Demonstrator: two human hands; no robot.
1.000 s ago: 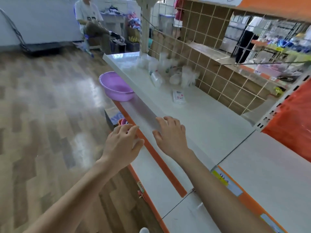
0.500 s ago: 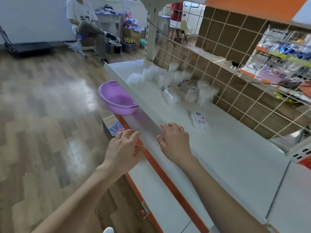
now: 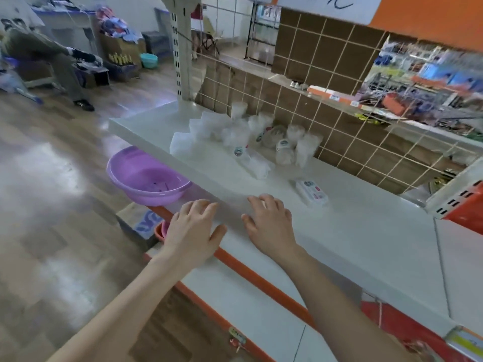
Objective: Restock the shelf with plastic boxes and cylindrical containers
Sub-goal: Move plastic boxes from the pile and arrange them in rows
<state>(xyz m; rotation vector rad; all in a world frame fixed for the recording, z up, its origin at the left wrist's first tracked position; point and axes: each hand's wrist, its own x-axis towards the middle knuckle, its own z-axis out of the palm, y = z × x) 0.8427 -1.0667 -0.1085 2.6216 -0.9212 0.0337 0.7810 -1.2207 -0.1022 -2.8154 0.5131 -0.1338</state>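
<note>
On the white shelf [image 3: 366,231] a cluster of clear plastic boxes [image 3: 198,131] and clear cylindrical containers [image 3: 290,145] stands near the wire-grid back. One cylinder [image 3: 251,160] lies on its side in front of them. A small flat labelled box [image 3: 311,192] lies alone to the right. My left hand [image 3: 193,231] hovers at the shelf's front edge, fingers relaxed, holding nothing. My right hand [image 3: 269,220] is over the shelf surface beside it, fingers spread and empty. Both are well short of the containers.
A purple basin [image 3: 146,178] sticks out from the lower shelf at the left. A cardboard box [image 3: 141,223] sits on the wooden floor below. A seated person [image 3: 44,53] is at the far left. A white upright post [image 3: 180,48] rises at the shelf's corner.
The view has swung nearer and to the left, bringing the containers closer. Both hands stay at the front edge, shifted slightly forward, still empty.
</note>
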